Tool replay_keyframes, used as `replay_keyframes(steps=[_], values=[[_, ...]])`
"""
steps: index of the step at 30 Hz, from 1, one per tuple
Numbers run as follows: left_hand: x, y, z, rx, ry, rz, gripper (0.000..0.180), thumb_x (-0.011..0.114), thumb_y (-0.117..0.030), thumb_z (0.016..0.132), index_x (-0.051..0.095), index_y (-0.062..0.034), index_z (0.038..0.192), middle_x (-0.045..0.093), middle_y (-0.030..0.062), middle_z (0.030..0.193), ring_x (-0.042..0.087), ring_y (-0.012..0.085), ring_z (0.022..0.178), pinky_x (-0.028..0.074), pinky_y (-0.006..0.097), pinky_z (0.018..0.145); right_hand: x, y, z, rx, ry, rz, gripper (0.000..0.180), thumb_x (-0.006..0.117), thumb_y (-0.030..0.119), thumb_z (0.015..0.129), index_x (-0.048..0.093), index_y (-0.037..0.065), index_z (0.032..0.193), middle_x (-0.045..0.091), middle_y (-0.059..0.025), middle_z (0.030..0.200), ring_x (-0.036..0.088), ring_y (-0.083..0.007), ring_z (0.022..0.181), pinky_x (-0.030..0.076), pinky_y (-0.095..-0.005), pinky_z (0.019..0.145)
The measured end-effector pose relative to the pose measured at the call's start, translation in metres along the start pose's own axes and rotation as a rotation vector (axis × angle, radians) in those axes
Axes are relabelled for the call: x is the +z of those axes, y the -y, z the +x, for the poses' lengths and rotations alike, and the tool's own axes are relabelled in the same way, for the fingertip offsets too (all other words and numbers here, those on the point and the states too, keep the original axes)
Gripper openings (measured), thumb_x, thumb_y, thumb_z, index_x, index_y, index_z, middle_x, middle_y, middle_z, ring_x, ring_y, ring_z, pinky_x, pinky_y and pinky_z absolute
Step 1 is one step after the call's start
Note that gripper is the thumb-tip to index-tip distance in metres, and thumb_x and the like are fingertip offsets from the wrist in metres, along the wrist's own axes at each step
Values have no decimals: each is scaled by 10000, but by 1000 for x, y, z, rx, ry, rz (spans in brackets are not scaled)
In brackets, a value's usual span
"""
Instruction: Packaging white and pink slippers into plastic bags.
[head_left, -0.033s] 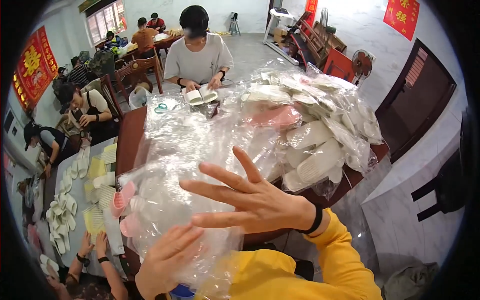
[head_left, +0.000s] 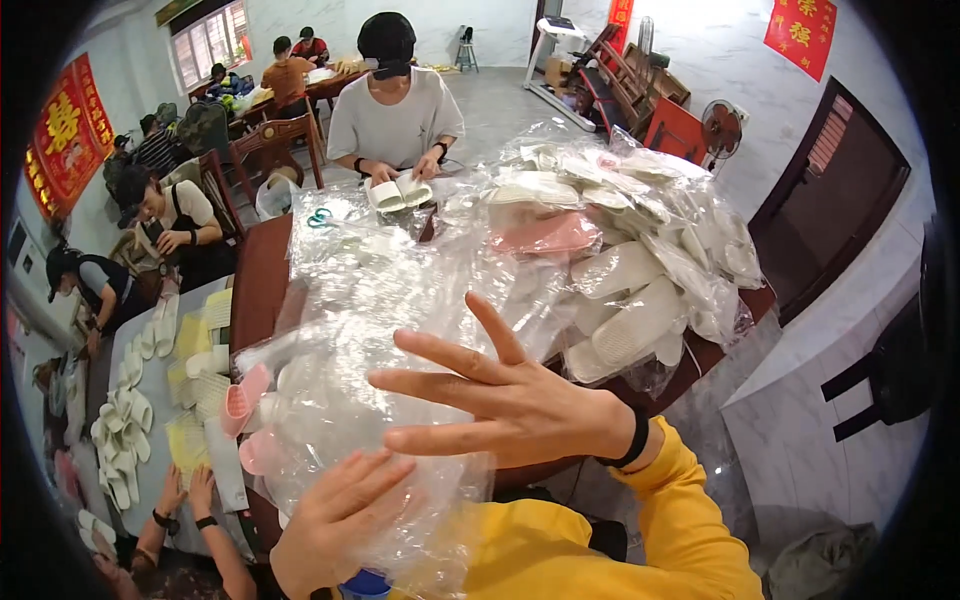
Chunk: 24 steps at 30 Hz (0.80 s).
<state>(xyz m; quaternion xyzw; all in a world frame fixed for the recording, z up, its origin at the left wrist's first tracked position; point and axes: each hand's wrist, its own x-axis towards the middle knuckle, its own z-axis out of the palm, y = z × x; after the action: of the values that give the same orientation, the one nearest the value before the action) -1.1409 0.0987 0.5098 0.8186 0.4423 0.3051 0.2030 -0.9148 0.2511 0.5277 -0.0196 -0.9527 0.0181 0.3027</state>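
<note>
Clear plastic bags lie in a wide, shiny layer on the dark red table in front of me. My right hand is above the bags with its fingers spread and nothing in it. Beside it, lower left, my left hand rests with straight fingers on the near end of the plastic; its thumb is hard to make out. Pink slippers and white ones show at the left edge of the plastic. To the right is a big heap of bagged white slippers with a pink slipper among them.
Across the table a person holds white slippers. Teal scissors lie near the table's far left. On a grey table at left, other people handle slippers and yellow sheets. A blue container shows below my left hand.
My left hand and the plastic beneath it have shifted very slightly to the right. The fingers of my right hand have barely moved.
</note>
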Motion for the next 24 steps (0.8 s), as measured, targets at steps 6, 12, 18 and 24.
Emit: replay_keyframes(steps=[6, 12, 18, 24], values=[[-9, -7, 17, 47, 173, -105, 310, 567, -165, 897, 615, 49, 1116, 551, 193, 1336, 533, 335, 1240, 369, 450, 1077, -17, 24, -29, 219, 55, -86, 343, 658, 91, 777, 646, 99, 1120, 621, 6, 836, 635, -149, 760, 525, -321, 813], [23, 14, 26, 36, -257, -98, 416, 626, -37, 758, 593, -22, 1173, 617, 150, 1233, 566, 373, 1172, 374, 472, 1060, -68, 64, -48, 389, -121, -225, 89, 679, 101, 757, 667, 68, 839, 587, -32, 697, 593, -143, 558, 470, -285, 465], [82, 27, 75, 92, 40, -223, 417, 673, 39, 633, 590, -40, 1035, 632, 128, 1069, 589, 358, 1063, 428, 433, 987, -128, 132, -108, 929, 22, -200, 99, 668, 80, 745, 652, 52, 838, 616, -55, 787, 613, -199, 603, 473, -304, 510], [160, -8, 92, 281, 334, -459, 275, 629, -40, 757, 547, -35, 1020, 601, 138, 963, 629, 345, 813, 527, 401, 686, -151, 179, -157, 1306, -118, -313, 107, 670, 81, 753, 662, 15, 836, 645, -128, 803, 637, -275, 674, 494, -300, 613]])
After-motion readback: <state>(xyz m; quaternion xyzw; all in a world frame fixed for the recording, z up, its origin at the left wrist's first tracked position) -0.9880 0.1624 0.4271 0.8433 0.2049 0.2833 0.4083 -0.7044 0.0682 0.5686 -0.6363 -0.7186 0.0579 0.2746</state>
